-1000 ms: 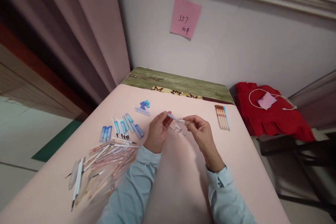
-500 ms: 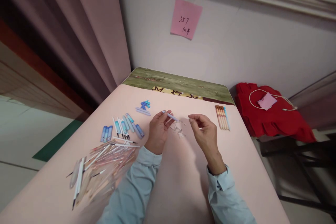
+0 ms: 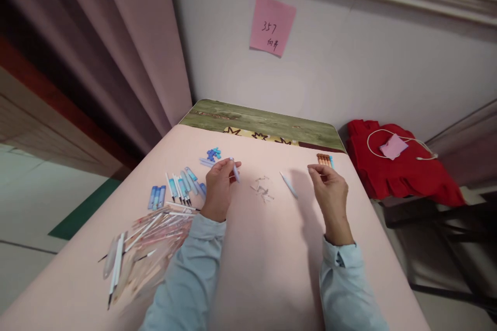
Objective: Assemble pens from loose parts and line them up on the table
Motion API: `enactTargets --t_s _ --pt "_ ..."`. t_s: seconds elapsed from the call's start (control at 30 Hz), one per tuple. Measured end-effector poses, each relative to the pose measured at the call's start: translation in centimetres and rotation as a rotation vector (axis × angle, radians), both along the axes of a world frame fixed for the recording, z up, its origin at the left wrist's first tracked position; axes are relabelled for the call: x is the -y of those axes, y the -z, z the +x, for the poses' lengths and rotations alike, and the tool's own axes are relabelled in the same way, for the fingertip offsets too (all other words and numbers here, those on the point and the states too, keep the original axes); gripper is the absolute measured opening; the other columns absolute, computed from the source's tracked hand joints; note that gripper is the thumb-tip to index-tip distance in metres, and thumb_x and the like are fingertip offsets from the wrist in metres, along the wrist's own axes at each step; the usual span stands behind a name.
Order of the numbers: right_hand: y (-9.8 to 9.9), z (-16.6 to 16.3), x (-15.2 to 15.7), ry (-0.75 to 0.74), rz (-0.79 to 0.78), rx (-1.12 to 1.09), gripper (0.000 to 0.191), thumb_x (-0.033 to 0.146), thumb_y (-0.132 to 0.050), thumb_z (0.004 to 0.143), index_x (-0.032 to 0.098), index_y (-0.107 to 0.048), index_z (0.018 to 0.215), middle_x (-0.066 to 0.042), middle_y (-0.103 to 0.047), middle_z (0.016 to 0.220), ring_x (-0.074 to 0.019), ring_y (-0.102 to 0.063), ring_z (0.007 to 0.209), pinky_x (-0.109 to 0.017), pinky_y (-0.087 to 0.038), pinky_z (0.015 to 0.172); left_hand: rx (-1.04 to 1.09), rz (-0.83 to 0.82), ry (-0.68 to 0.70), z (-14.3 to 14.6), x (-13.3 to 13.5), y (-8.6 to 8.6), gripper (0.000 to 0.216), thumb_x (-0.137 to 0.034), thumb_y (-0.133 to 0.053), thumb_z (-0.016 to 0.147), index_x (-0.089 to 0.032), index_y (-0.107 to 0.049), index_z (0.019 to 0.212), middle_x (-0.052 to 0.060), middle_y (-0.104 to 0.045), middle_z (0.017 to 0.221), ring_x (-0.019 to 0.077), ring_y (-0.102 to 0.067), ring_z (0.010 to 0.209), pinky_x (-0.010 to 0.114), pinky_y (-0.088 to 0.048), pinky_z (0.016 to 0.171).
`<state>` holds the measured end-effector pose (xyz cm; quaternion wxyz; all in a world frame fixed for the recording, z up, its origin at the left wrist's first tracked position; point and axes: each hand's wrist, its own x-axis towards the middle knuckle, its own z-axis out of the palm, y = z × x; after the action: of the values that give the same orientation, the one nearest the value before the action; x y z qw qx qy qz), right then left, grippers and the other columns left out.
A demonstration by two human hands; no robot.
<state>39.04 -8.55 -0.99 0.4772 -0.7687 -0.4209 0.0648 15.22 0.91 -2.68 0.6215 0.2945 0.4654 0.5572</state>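
Observation:
My left hand (image 3: 221, 186) is closed around a lavender pen barrel (image 3: 235, 171), which points down and to the right. My right hand (image 3: 330, 189) is raised at the right with thumb and index finger pinched; anything between the fingertips is too small to make out. A slim pale-blue pen piece (image 3: 288, 184) lies on the table between the hands. To its left are several small white pieces (image 3: 264, 195) in a loose scatter. Beyond my left hand sit a little heap of blue caps (image 3: 213, 153) and some lavender barrels (image 3: 206, 162), partly hidden by that hand.
Blue barrels (image 3: 157, 197) and white refills (image 3: 178, 190) lie at the left, with a heap of refills and clear barrels (image 3: 155, 238) nearer me. Brown-topped pens (image 3: 324, 159) stand in a row behind my right hand. A red cloth (image 3: 404, 176) covers a stool at the right.
My hands have moved apart, the left one leftward with the lavender barrel, the right one rightward. The barrel has turned more downward. The pale-blue pen piece now shows between them.

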Motion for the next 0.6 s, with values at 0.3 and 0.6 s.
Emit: enactTargets --t_s 0.3,0.6 --pt "0.8 -0.9 -0.4 -0.196 -0.3 0.024 0.025 0.044 -0.059 0.081 0.024 -0.074 0.08 -0.001 -0.07 0.067 -0.0196 -0.06 0.063 -0.028 -0.037 0.057 -0.517 0.035 0.387 1.2 0.3 1.5 0.022 -0.02 -0.065 0.073 -0.017 -0.059 0.093 -0.001 -0.064 0.065 0.0139 -0.058 0.046 0.027 -0.047 0.05" --pt "0.7 -1.2 -0.1 -0.201 -0.279 0.015 0.028 0.047 -0.059 0.082 0.023 -0.075 0.082 -0.003 -0.07 0.067 -0.0201 -0.061 0.062 -0.028 -0.038 0.057 -1.466 0.265 0.317 -0.3 0.8 0.4 0.023 -0.014 -0.056 0.086 -0.016 -0.062 0.107 0.012 -0.072 0.099 0.0261 -0.067 0.098 0.034 -0.047 0.082"
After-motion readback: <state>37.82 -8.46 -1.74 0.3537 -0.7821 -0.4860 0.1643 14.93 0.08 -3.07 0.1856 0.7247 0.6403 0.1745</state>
